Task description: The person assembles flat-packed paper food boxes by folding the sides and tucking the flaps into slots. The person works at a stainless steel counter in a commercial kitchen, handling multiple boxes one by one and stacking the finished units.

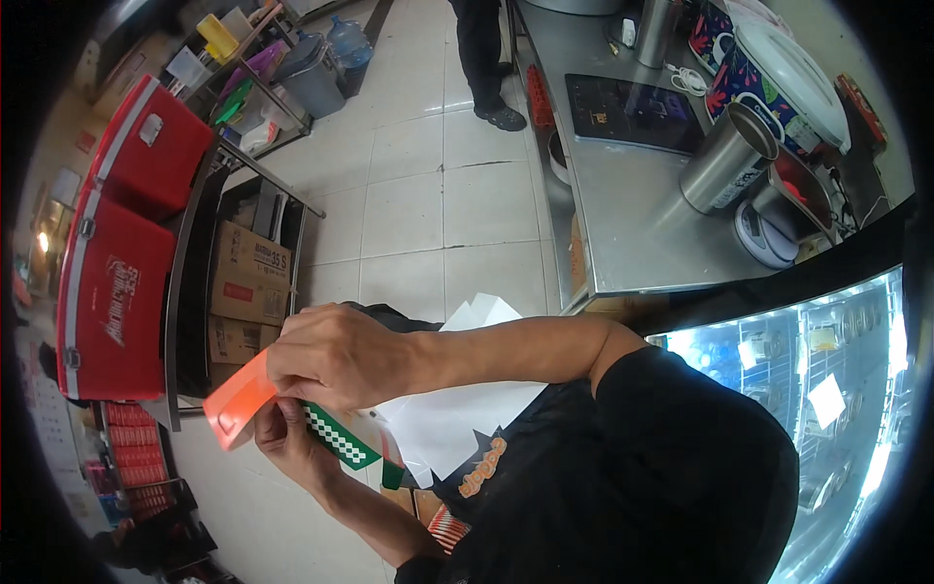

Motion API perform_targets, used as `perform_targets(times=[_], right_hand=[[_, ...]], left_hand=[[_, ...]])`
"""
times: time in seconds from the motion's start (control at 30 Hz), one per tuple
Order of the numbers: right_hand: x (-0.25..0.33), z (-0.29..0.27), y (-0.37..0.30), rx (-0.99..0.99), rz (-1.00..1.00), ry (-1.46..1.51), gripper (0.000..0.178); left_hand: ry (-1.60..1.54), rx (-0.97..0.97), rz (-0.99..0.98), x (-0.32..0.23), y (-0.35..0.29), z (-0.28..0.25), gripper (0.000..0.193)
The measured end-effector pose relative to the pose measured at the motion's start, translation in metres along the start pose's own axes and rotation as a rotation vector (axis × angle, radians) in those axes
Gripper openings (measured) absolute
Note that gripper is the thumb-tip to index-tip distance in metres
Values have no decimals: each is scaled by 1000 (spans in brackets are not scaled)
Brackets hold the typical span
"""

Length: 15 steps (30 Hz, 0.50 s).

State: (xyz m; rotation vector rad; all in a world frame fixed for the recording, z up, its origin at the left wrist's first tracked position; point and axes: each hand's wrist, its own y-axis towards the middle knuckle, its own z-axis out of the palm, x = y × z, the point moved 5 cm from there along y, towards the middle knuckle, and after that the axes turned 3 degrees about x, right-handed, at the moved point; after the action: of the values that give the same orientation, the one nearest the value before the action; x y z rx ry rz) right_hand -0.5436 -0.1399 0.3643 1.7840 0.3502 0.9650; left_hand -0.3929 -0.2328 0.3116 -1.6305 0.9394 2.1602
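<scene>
A glossy orange flap (236, 401), apparently of thin card, is pinched at its edge by my right hand (331, 358), whose arm reaches across my front. Just below, my left hand (290, 440) is closed, with thumb and fingers at the flap's lower edge. A green band with white-and-black checks (339, 436) emerges from under my right hand. Beside it, a white card sheet with folded flaps (465, 414) lies against my dark clothing. Whether the orange, green and white parts are one piece of card is hidden by my right hand and forearm.
Red cooler boxes (117, 292) stand on a rack at left, above cardboard cartons (251, 273). At right, a steel table (623, 224) bears an induction cooker (632, 112) and a steel cylinder (728, 159). A lit glass-door fridge (808, 389) is nearby. Another person's leg (479, 58) shows ahead.
</scene>
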Motion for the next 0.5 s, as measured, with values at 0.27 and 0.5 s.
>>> perform_targets(times=[0.27, 0.5], right_hand=[[-13, -8, -6, -19, 239, 224, 15], [-5, -11, -8, 105, 112, 66, 11]], left_hand=[[107, -14, 19, 1, 7, 17, 22], [94, -96, 28, 5, 9, 14, 32]])
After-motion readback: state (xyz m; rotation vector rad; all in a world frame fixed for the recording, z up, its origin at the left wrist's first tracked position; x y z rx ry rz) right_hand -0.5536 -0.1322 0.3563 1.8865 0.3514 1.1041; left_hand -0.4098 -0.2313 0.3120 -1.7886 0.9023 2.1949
